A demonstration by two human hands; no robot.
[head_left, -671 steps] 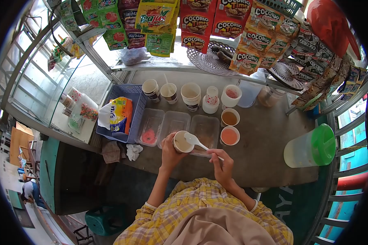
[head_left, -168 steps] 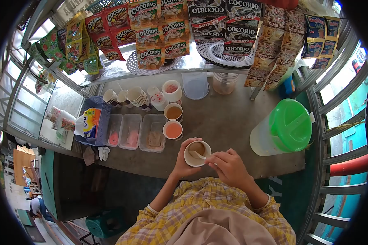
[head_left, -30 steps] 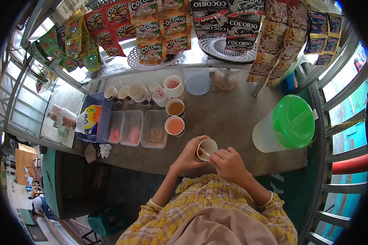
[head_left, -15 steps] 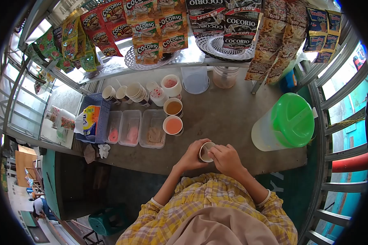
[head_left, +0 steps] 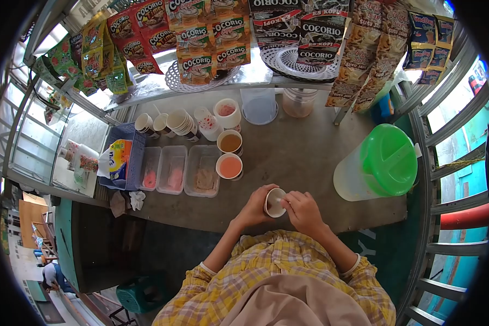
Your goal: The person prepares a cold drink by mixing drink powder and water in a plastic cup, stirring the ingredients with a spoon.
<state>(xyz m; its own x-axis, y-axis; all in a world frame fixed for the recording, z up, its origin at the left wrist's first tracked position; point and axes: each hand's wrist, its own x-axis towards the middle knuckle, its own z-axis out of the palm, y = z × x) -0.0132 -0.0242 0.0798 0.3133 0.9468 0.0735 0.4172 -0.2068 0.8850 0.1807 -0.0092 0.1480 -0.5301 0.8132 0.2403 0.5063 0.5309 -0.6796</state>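
My left hand is wrapped round the side of a white paper cup, tilted so that its inside faces me. Pinched at the cup's right rim, my right hand holds a thin white spoon, mostly hidden by the fingers and reaching into the cup. What lies at the bottom of the cup is too small to tell. Ahead and to the left stand a cup of pink drink and, behind it, a cup of brown drink.
Left on the counter are plastic boxes of powder, a blue basket, stacked paper cups and crumpled tissue. To the right stands a large jug with a green lid. Sachet strips hang over the far edge.
My right hand has shifted slightly right, away from the cup's middle, so more of the cup's inside shows. My left hand keeps its hold on the cup.
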